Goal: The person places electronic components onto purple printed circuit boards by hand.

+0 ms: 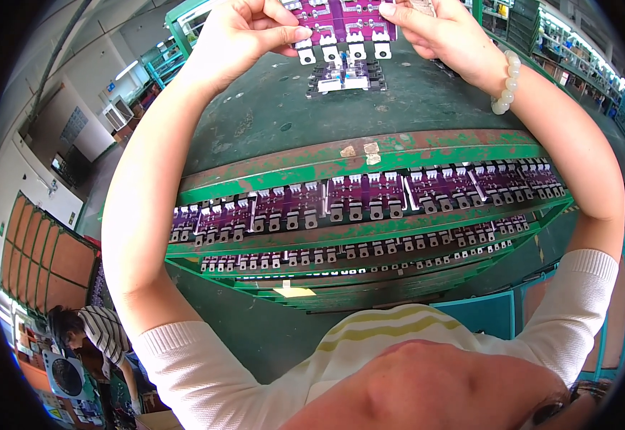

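At the top of the view I hold a purple circuit board (pixel 339 27) up over the green rack top (pixel 255 115). Metal tabs with holes line its lower edge, and its upper part runs out of the picture. My left hand (pixel 251 36) pinches the board's left edge between thumb and fingers. On the opposite edge, my right hand (pixel 434 32) grips with the thumb on the front face; its other fingers are partly hidden. Beneath the board, a black and white part with metal tabs (pixel 346 80) sits on the rack top, partly covered by the board.
Shelves of the green metal rack (pixel 370 149) below my hands carry rows of purple boards (pixel 366 193). A yellow paper (pixel 294 292) lies on a lower shelf. At lower left, a person in a striped shirt (pixel 105 333) bends near a large fan (pixel 67 374).
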`<state>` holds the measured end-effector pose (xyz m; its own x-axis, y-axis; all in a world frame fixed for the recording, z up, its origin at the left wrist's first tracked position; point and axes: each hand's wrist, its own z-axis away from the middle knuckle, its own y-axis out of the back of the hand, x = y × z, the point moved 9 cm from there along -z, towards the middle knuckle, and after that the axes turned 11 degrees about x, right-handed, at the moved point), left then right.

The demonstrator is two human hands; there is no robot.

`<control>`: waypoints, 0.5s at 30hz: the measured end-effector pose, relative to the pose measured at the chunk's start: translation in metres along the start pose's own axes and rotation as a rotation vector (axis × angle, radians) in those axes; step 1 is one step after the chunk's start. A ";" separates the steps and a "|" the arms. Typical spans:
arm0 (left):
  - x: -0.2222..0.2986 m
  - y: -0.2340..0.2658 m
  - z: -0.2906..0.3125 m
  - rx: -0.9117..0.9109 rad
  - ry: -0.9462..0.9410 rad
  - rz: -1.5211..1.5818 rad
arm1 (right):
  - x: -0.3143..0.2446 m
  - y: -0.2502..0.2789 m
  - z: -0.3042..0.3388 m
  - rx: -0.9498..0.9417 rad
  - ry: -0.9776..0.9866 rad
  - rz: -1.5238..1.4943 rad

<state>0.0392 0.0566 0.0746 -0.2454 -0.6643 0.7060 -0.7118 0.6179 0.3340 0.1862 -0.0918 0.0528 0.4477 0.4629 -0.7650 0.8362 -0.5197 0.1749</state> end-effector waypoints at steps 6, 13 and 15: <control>-0.001 -0.001 -0.001 -0.017 0.024 -0.007 | 0.002 -0.001 0.000 -0.033 -0.008 0.003; -0.001 0.000 0.000 -0.028 0.022 0.007 | 0.001 -0.003 0.002 -0.022 -0.041 0.011; -0.003 0.000 -0.001 -0.027 0.048 0.001 | 0.002 -0.002 0.002 -0.032 -0.042 0.012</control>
<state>0.0406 0.0588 0.0729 -0.2135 -0.6429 0.7356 -0.6931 0.6303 0.3497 0.1847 -0.0913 0.0499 0.4446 0.4256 -0.7881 0.8410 -0.5012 0.2038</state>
